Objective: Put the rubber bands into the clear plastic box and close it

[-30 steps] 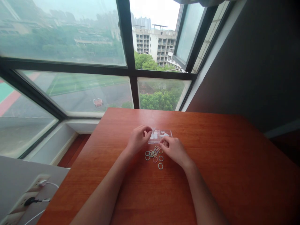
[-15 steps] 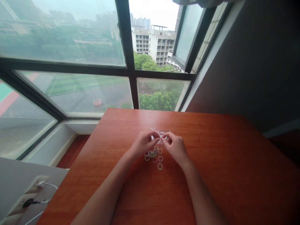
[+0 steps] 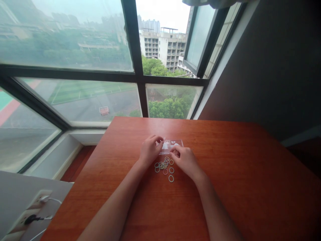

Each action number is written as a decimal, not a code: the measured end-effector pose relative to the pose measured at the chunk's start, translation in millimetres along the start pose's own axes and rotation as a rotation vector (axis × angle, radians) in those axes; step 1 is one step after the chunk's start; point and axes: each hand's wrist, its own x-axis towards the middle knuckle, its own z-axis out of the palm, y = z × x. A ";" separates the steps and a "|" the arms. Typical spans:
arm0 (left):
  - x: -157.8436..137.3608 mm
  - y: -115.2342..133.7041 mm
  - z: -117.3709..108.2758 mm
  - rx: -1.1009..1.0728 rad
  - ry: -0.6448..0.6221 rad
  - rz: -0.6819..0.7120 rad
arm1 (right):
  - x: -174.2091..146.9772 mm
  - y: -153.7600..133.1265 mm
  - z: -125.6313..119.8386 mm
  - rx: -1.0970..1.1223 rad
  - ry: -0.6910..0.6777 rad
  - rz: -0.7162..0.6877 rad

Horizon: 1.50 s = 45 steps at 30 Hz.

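A small clear plastic box (image 3: 179, 143) lies on the table beyond the loose rings, with whitish contents showing through it. My left hand (image 3: 150, 150) is at the box's left end, thumb and fingers curled round it. Around the near edge of the box, my right hand (image 3: 185, 159) has thumb and fingertips pressed together; whether something small is between them is hidden. Just in front of the box, several thin pale rings (image 3: 164, 165) lie in a loose cluster. A lone greenish ring (image 3: 171, 178) lies closest to me.
The reddish-brown wooden table (image 3: 238, 174) reaches up to a large dark-framed window (image 3: 139, 78). A grey wall (image 3: 263, 67) rises to the right. Plugs and white cables sit in a socket strip (image 3: 37, 201) at the lower left.
My hands have drawn apart from where their fingertips met over the box. The left moved left and slightly away, the right a little toward me. More of the box shows.
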 end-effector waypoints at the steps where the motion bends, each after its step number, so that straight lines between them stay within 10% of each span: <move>1: 0.1 -1.2 0.4 -0.001 -0.003 0.001 | -0.4 -0.4 0.0 -0.007 -0.017 0.001; 21: -2.7 -1.2 -7.6 -0.055 -0.009 0.014 | -12.7 -13.4 -5.3 -0.009 -0.397 -0.094; 36: -2.2 -1.3 -8.6 -0.069 -0.033 0.012 | -13.7 -17.7 -0.2 -0.183 -0.332 -0.114; 45: -3.8 6.0 -7.7 -0.133 -0.102 0.048 | 1.6 -1.3 0.0 -0.091 0.120 0.038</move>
